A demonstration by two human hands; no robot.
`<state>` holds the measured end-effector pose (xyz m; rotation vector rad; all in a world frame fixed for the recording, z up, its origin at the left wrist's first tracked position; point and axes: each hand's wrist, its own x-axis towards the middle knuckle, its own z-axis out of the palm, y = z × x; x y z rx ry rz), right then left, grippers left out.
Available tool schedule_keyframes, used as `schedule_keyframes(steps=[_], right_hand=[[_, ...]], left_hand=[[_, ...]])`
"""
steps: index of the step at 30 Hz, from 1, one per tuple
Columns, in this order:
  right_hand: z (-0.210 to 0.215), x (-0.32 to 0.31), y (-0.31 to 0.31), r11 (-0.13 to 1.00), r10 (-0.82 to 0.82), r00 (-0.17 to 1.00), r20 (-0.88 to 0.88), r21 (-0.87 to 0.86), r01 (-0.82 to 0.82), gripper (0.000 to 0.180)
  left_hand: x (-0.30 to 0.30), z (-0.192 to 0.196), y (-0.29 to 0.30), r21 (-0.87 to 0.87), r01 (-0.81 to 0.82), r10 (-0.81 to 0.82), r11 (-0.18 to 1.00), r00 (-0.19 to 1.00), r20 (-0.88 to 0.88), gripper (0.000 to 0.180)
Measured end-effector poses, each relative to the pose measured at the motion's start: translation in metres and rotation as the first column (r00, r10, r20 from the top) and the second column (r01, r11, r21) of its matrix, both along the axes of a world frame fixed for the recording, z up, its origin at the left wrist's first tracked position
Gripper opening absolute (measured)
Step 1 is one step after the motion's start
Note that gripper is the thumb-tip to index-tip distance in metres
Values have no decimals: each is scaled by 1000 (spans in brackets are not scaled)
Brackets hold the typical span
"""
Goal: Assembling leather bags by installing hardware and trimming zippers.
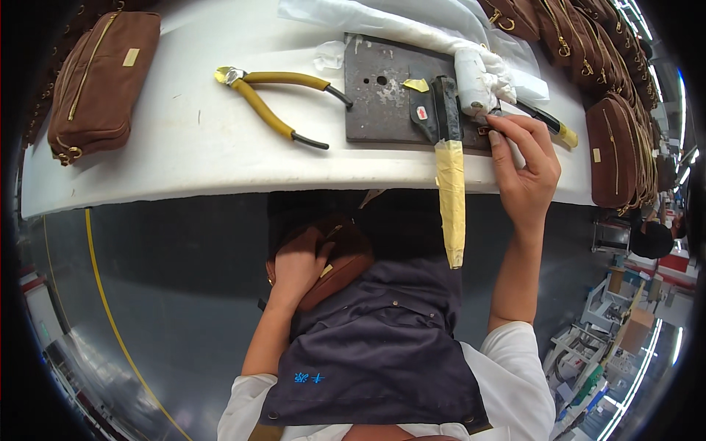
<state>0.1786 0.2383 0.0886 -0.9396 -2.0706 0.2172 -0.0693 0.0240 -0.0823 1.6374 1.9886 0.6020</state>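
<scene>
A brown zippered bag rests on my lap, and my left hand grips it with the fingers curled over its top. Over the front part of the table, my right hand is closed in a pinch, thumb against fingers. What sits between those fingertips is too small to make out. They are right beside the end of a white-wrapped cylinder. A dark metal plate lies to the left of it. On the plate's right part lies a dark tool with a yellow-taped handle, which juts past the table edge.
Yellow-handled cutting pliers lie open left of the plate. Another brown bag stands at the far left of the white table. Several brown bags are piled at the right. A dark, yellow-ended tool lies beyond my right hand.
</scene>
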Motion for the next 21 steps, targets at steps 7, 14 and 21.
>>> schedule_keyframes(steps=[7, 14, 21], right_hand=[[0, 7, 0, 996, -18, 1000, 12, -83, 19, 21], [3, 10, -2, 988, 10, 1000, 18, -154, -7, 22], [9, 3, -2, 972, 6, 1000, 15, -237, -2, 22]], left_hand=[[-3, -1, 3, -15, -13, 14, 1000, 999, 53, 22], [-4, -1, 6, -34, -2, 3, 999, 999, 34, 21], [-6, 1, 8, -80, -15, 20, 997, 998, 59, 23]])
